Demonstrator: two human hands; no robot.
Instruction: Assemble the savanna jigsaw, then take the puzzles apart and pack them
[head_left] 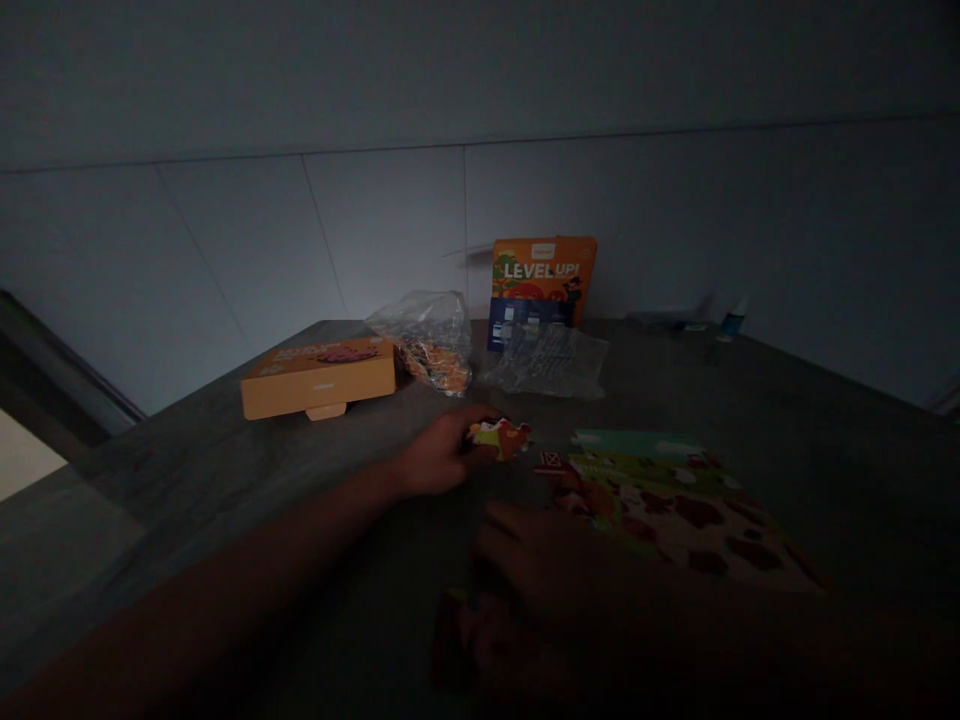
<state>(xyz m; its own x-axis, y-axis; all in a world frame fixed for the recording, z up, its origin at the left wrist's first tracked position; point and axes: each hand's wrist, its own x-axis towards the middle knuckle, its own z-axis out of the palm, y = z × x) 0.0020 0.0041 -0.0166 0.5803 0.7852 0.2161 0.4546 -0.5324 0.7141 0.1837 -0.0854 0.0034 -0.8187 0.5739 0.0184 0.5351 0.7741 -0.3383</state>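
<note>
My left hand [441, 452] is closed on a jigsaw puzzle piece [504, 438] with red, white and green print, thumb and fingers at its left side. To the right lies a partly joined jigsaw puzzle [675, 505] with a green field and a large brown-patched white shape. My right hand [551, 560] is in deep shadow at the puzzle's near left side, its fingers bent and too dark to make out. Below it is another dim reddish puzzle piece [457, 640]; whether the hand touches it is hidden.
An orange box [321, 385] lies at the left on the grey table [225, 470]. Beside it is a clear bag of puzzle pieces [439, 360]. An orange "Level Up!" box [541, 275] leans on the wall behind an empty plastic bag [551, 362]. A small bottle [733, 322] stands far right.
</note>
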